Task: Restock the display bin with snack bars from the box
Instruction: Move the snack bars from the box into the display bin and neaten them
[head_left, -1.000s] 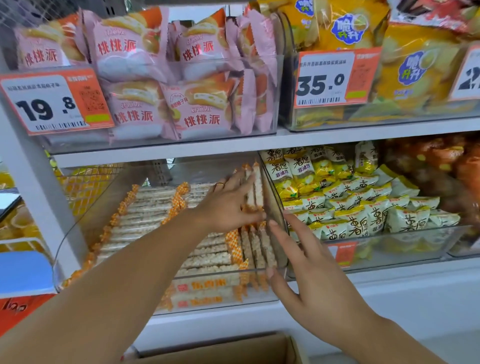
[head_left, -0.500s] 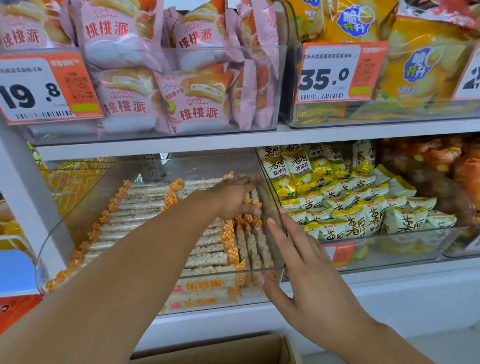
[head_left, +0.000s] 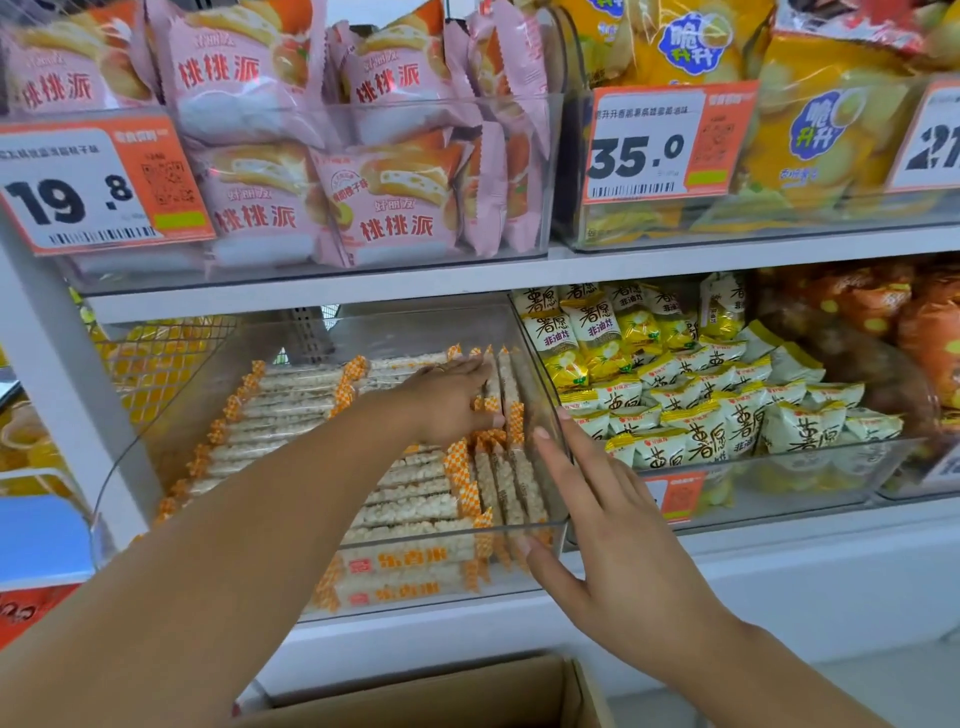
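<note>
A clear display bin on the lower shelf holds several long puffed-rice snack bars with orange checkered ends, lying in rows, and more of them stand along its right wall. My left hand reaches into the bin, its fingers and thumb curled round the ends of bars by the right wall. Outside the bin's front right corner, my right hand has its straight fingers against the right wall and its thumb on the front wall. The open cardboard box sits below, with its contents hidden.
A neighbouring bin of yellow-and-white snack packs stands directly to the right. On the shelf above, bins hold pink cake packs and yellow chip bags, with price tags in front. A wire basket is at the left.
My left hand has gone from flat fingers on the bars to fingers curled round bars by the right wall. My right hand has closed in on the bin's corner. The view has shifted slightly.
</note>
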